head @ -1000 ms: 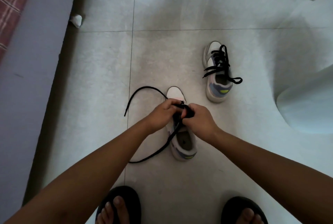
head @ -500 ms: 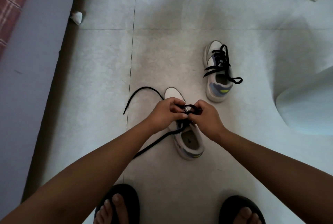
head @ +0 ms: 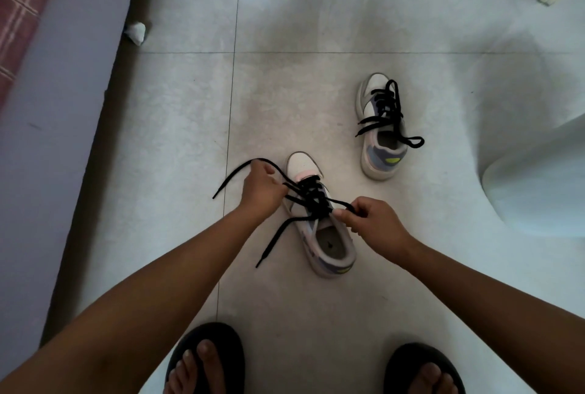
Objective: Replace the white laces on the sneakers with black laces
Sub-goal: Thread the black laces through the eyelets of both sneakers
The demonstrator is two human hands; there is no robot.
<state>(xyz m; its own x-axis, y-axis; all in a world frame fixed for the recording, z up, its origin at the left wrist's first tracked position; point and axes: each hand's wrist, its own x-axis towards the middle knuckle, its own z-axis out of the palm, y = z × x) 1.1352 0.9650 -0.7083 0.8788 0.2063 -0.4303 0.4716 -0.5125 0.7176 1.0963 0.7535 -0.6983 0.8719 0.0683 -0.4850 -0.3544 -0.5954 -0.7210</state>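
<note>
I look down at a pale tiled floor [head: 177, 146]. Near its middle stands the near sneaker [head: 319, 219], white and grey, toe pointing away from me, threaded with a black lace [head: 311, 199]. My left hand [head: 261, 189] curls around one strand of that lace at the shoe's left side; the loose tail arcs over the hand and ends on the tiles. My right hand [head: 375, 224] pinches another strand between thumb and fingers at the shoe's right side, pulled taut across the tongue. A third stretch of lace trails off the shoe's left side toward me. Where the strands cross over the eyelets they merge into a dark tangle I cannot sort out.

The far sneaker [head: 381, 127] sits farther away and to the right, apart from the first, already laced in black with loose ends.

My toes in dark sandals [head: 205, 359] are cut off by the bottom edge. A small white crumpled scrap [head: 136, 32] lies by the floor's left edge, beside a lilac surface [head: 47, 127].
</note>
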